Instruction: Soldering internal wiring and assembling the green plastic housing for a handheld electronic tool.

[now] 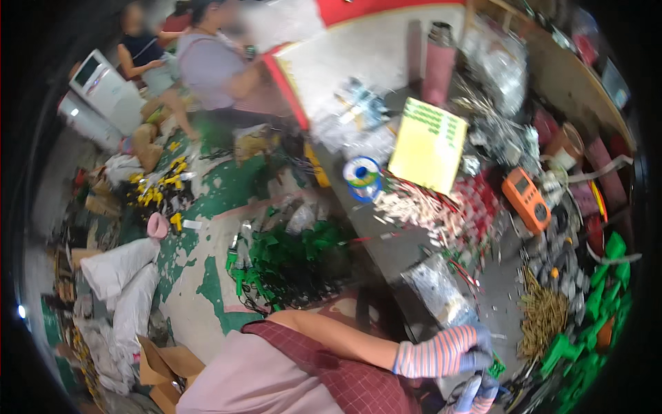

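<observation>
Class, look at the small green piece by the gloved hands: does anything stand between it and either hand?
Nothing visible does. The small green piece shows right beside the left hand's fingertips, with the right hand just below in the picture. Blur hides which fingers touch it.

Stripes and checks amid green, red and yellow

The left glove [436, 355] is striped in orange-pink, pale blue and white, with grey-blue fingers; the right glove [476, 399] has similar stripes. A small piece [496, 366] by them is bright green. The apron [362, 376] is dark red, checked with thin pale lines, over a dusty-pink garment [258, 376]. The sheet [424, 152] is yellow with green markings, the flask [438, 65] pink, the meter [526, 200] orange, the tabletop [386, 259] dark grey, the floor [196, 238] patchy green and off-white.
</observation>
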A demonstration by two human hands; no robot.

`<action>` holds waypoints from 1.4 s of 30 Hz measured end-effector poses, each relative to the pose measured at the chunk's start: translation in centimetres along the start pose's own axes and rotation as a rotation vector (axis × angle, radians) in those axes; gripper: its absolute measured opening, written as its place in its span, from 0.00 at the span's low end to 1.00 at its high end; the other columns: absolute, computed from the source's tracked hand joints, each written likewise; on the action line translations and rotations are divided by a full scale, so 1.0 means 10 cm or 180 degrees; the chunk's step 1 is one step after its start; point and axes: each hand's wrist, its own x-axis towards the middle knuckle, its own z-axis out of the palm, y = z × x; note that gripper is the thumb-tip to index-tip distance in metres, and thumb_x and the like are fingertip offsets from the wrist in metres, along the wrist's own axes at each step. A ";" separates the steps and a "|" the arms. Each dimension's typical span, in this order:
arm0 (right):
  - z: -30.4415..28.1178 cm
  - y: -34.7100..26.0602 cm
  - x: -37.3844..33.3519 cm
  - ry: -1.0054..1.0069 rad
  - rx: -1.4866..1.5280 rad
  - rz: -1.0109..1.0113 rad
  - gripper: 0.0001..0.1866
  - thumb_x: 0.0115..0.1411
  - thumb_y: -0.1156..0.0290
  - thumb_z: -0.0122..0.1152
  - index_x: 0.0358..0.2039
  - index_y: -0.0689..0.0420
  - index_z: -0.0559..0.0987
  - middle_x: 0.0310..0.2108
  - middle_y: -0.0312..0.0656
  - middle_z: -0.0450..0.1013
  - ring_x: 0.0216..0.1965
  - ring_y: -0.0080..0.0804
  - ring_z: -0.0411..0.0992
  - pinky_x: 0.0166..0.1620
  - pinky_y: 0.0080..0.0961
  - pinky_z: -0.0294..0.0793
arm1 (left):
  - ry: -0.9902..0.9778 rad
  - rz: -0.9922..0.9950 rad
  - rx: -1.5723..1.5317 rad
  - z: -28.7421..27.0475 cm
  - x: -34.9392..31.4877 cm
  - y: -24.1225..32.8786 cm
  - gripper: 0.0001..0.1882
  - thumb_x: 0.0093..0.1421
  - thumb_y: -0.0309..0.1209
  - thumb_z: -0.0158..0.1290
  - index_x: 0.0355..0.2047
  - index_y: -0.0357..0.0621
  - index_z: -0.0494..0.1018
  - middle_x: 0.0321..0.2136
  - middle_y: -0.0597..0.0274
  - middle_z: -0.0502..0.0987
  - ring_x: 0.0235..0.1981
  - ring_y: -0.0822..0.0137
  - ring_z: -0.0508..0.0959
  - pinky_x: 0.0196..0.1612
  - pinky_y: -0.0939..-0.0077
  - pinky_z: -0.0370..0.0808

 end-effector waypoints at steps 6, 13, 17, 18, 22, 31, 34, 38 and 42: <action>0.12 0.10 0.03 -0.0661 0.0486 0.0252 0.11 0.62 0.66 0.62 0.39 0.56 0.72 0.35 0.34 0.69 0.29 0.16 0.64 0.29 0.16 0.63 | 0.0377 -0.1043 -0.0487 -0.15 -0.04 0.03 0.06 0.57 0.29 0.61 0.32 0.41 0.76 0.25 0.62 0.76 0.28 0.69 0.76 0.33 0.74 0.72; -0.05 0.16 0.21 -0.0678 0.0446 0.0485 0.09 0.65 0.66 0.59 0.39 0.56 0.70 0.21 0.32 0.69 0.19 0.17 0.66 0.25 0.16 0.64 | -0.0747 0.0410 0.1400 -0.77 0.19 0.01 0.19 0.49 0.35 0.68 0.40 0.47 0.75 0.37 0.58 0.78 0.39 0.55 0.78 0.41 0.64 0.76; -0.10 0.21 0.15 -0.0439 0.0595 0.0584 0.10 0.63 0.68 0.61 0.39 0.57 0.71 0.21 0.32 0.69 0.20 0.17 0.66 0.25 0.16 0.64 | -0.0057 0.0112 0.2828 -1.59 0.47 -0.10 0.09 0.55 0.32 0.60 0.36 0.43 0.77 0.36 0.56 0.77 0.38 0.54 0.77 0.42 0.62 0.75; -0.10 0.23 0.13 -0.0421 0.0598 0.0605 0.10 0.63 0.68 0.61 0.39 0.57 0.71 0.21 0.32 0.69 0.20 0.17 0.66 0.25 0.16 0.64 | -0.0259 0.0233 0.3404 -1.76 0.56 -0.15 0.08 0.55 0.31 0.59 0.35 0.43 0.77 0.36 0.56 0.77 0.38 0.54 0.77 0.42 0.62 0.75; -0.18 0.30 0.11 -0.0232 0.0503 0.0635 0.10 0.59 0.70 0.66 0.35 0.57 0.72 0.21 0.31 0.69 0.20 0.16 0.66 0.25 0.15 0.65 | -0.0909 0.0476 0.3911 -1.90 0.73 -0.36 0.08 0.54 0.30 0.58 0.35 0.44 0.78 0.35 0.56 0.75 0.39 0.53 0.76 0.44 0.60 0.74; -0.08 0.41 0.16 0.0196 0.0563 0.0018 0.10 0.54 0.77 0.69 0.37 0.58 0.79 0.29 0.30 0.73 0.29 0.14 0.66 0.34 0.16 0.68 | 0.0208 -0.0238 0.1823 -1.33 0.52 -0.01 0.07 0.61 0.26 0.57 0.39 0.40 0.75 0.39 0.56 0.78 0.42 0.63 0.78 0.47 0.71 0.74; -0.12 0.40 0.23 0.0119 0.0429 -0.0255 0.10 0.52 0.74 0.73 0.35 0.58 0.80 0.27 0.28 0.76 0.23 0.12 0.65 0.29 0.12 0.66 | -0.0565 -0.0517 0.0668 -0.84 0.23 0.16 0.10 0.58 0.18 0.58 0.39 0.42 0.75 0.42 0.55 0.79 0.42 0.67 0.79 0.47 0.74 0.75; -0.20 0.35 0.18 0.0238 0.0198 -0.0455 0.12 0.50 0.74 0.74 0.34 0.59 0.81 0.26 0.31 0.77 0.24 0.12 0.68 0.29 0.12 0.69 | -0.0424 -0.1034 -0.0429 -0.28 0.08 0.05 0.10 0.55 0.16 0.60 0.35 0.39 0.72 0.39 0.57 0.79 0.42 0.68 0.79 0.45 0.76 0.77; -0.22 0.31 0.13 0.0235 0.0659 -0.0355 0.12 0.49 0.74 0.74 0.34 0.60 0.81 0.28 0.34 0.78 0.27 0.15 0.72 0.32 0.14 0.72 | -0.0750 -0.0586 0.0263 -0.17 0.10 0.04 0.12 0.54 0.15 0.60 0.35 0.41 0.71 0.39 0.52 0.79 0.38 0.67 0.80 0.42 0.74 0.78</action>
